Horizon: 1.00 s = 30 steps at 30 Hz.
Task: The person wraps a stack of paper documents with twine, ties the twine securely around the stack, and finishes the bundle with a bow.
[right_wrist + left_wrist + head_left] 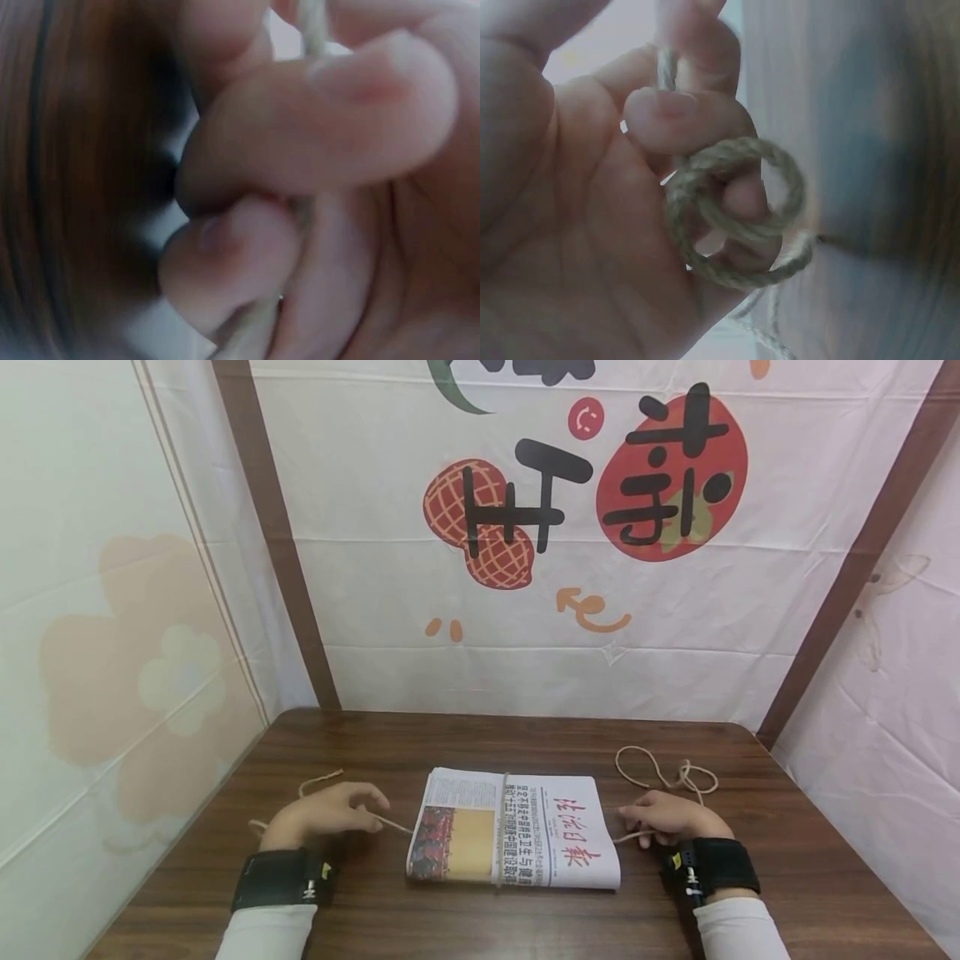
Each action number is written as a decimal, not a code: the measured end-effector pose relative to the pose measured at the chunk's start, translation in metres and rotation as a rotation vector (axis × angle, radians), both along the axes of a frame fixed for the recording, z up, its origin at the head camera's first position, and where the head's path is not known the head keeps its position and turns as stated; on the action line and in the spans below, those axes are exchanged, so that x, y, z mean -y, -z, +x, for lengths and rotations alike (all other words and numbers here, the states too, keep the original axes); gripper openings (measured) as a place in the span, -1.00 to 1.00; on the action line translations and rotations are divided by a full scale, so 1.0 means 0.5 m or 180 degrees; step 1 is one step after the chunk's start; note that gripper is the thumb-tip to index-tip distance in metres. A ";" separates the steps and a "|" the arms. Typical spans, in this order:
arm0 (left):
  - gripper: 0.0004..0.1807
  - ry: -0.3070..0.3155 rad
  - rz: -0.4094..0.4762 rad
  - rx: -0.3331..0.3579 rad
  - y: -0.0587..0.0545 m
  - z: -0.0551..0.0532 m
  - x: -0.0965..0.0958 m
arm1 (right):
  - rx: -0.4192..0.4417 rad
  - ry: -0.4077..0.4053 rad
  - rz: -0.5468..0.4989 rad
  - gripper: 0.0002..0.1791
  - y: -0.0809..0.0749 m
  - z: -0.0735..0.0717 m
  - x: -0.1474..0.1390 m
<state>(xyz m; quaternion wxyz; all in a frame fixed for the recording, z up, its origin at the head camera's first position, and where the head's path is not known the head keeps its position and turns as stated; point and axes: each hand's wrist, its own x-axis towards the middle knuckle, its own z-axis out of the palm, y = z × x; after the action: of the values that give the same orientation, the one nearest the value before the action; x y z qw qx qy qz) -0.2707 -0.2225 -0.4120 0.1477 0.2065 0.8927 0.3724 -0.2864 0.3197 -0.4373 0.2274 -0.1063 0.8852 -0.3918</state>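
A folded stack of newspapers (566, 827) lies on the table between the two hands, with a strand of twine (500, 835) running across its middle. From its left side a cord of twine (393, 824) leads to my left hand (330, 814), whose curled fingers hold it. In the left wrist view a small coil of twine (679, 232) loops by those fingers. On the other side my right hand (671, 817) grips the twine (633, 836) coming from the stack's right edge. The right wrist view shows twine (311, 30) passing under its curled fingers. The stack's underside is hidden.
Loose twine (637, 748) curls on the brown wooden table (525, 747) beyond the right hand. Another twine end (322, 778) lies behind the left hand. A printed white cloth (375, 610) hangs behind the table, with pale cloth at both sides.
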 end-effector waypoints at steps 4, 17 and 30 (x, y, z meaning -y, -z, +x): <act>-0.72 -0.0345 -0.0137 -0.0198 -0.009 0.005 0.033 | 0.0004 0.0378 -0.0104 -0.65 -0.002 0.012 -0.032; -0.63 -0.1378 -0.0466 -0.0844 0.005 0.015 0.153 | -0.0057 0.1351 -0.0091 -0.27 -0.030 0.051 -0.145; -0.62 -0.1255 -0.0275 -0.0642 0.004 0.021 0.178 | 0.0013 0.1827 0.0445 -0.32 -0.057 0.105 -0.237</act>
<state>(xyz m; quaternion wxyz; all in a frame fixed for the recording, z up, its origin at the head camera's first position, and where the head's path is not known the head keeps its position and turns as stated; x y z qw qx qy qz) -0.2604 -0.3115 -0.4138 -0.0094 0.0576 0.9412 0.3329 -0.2337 0.4381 -0.4086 0.1159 0.1651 0.9034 -0.3784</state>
